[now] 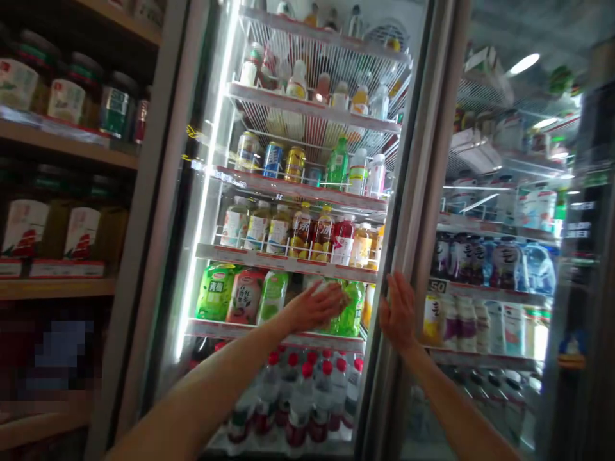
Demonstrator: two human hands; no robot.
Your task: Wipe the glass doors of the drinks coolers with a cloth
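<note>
I face a lit drinks fridge (211, 160) with wire shelves of bottles and cans. My left hand (314, 306) reaches to the fourth shelf, fingers stretched flat over a green bottle (353, 310); I cannot tell whether it touches the glass or the bottle. My right hand (398, 314) lies flat with its fingers pointing up on the grey vertical door frame (416, 192) between the two fridge sections. Neither hand holds anything. Beside the left hand stand a green carton-like bottle (216, 291) and a pink one (245, 296). Red-capped water bottles (307, 397) fill the bottom shelf.
A wooden shelf unit (62, 144) with jars and boxes stands to the left. The right fridge door (500, 256) is glass with strong reflections, and dark and white bottles show behind it. A dark panel (590, 256) is at the far right.
</note>
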